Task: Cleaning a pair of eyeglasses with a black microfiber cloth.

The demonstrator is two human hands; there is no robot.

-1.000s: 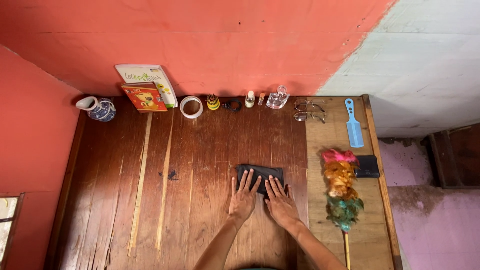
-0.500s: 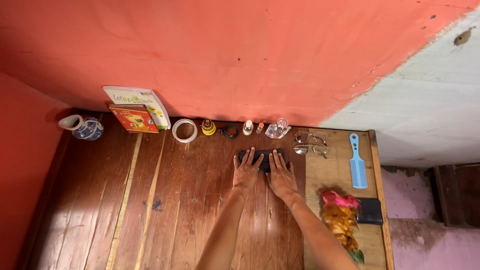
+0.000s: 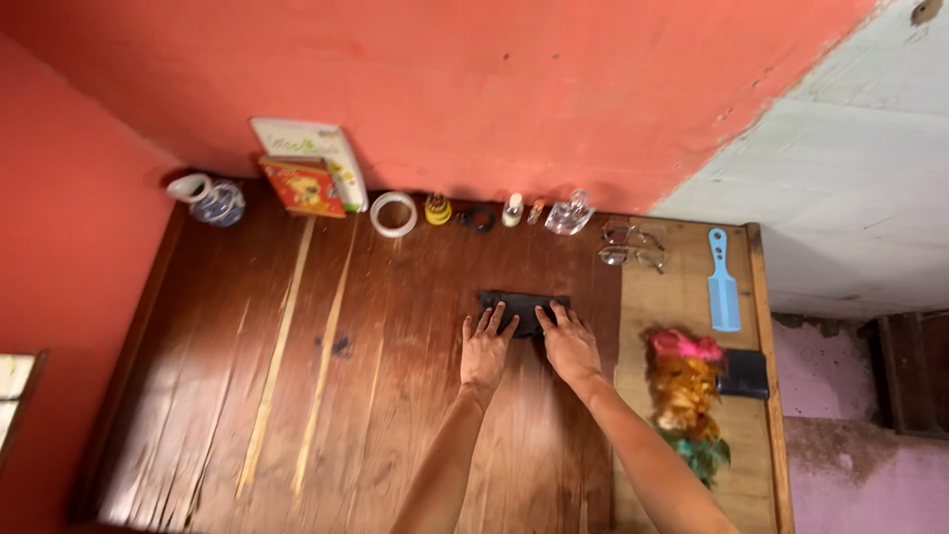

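A flat black cloth (image 3: 522, 301) lies on the dark wooden table (image 3: 297, 415), a little right of the middle. Both of my hands rest flat on its near edge with fingers spread. My left hand (image 3: 484, 348) covers the cloth's left part. My right hand (image 3: 567, 344) presses on the right part. Neither hand grips anything; the palms lie on the wood and the fingers on the cloth.
Along the red wall stand a blue-white jug (image 3: 210, 201), two books (image 3: 308, 178), a white tape ring (image 3: 394, 214), small bottles (image 3: 512, 209) and glasses (image 3: 631, 246). At right lie a blue comb (image 3: 722, 281), a colourful duster (image 3: 686, 396) and a black wallet (image 3: 743, 374).
The camera view shifted: it tilted up towards the wall half a second ago and has come partly back down. My hands stay pressed on the black cloth, fingers spread.
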